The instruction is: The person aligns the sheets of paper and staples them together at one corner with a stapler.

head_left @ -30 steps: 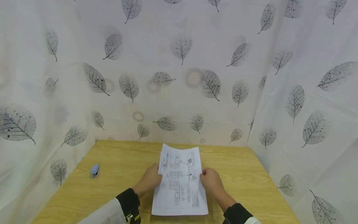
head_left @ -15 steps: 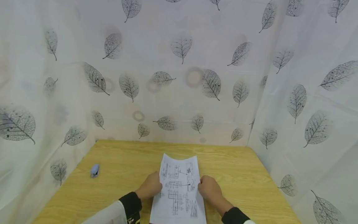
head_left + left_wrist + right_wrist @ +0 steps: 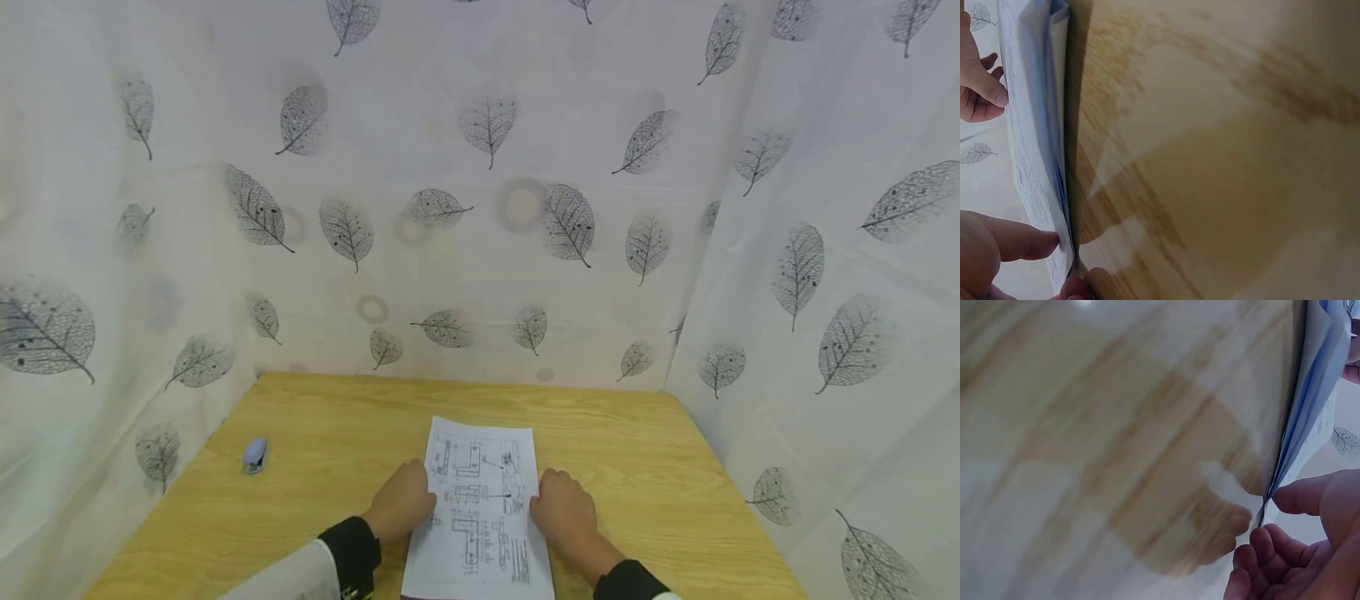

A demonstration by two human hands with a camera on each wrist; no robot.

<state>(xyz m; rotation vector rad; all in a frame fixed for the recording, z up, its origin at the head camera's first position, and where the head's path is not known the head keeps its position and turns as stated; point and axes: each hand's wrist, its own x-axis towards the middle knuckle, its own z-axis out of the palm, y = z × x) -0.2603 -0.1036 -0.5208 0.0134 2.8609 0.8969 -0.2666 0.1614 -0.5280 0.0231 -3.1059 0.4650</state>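
Left fingers (image 3: 1076, 288) and right fingers (image 3: 1284, 545) pinch tight opposite edges of printed papers (image 3: 482, 517)

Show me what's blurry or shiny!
Head view: the small writing on the papers is too fuzzy to read; left wrist view: the table looks soft, with pale shiny patches; right wrist view: it's blurry too, with a bright spot up top.

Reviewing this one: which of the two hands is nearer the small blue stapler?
The left hand: it grips the papers on the side facing the stapler, while the right hand grips the opposite side.
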